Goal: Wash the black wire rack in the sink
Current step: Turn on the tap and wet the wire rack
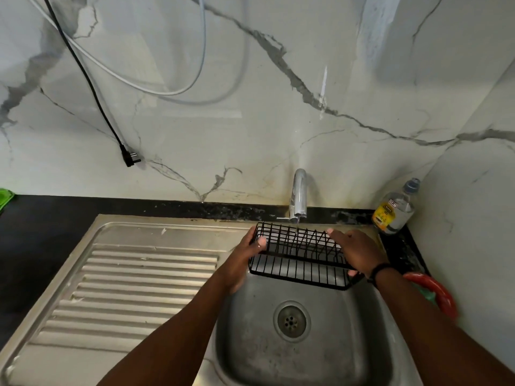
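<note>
Black wire rack (299,257) held over sink basin (303,355), under tap (298,196) for rinsing | left hand (245,256) clamped on its left end | right hand (355,254) curled over right end, steadying.

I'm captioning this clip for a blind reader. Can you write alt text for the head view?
Two hands hold a black wire rack over a steel sink beneath the tap, the left hand at its left end, the right hand at its right. A clear bottle stands in the right corner.
</note>
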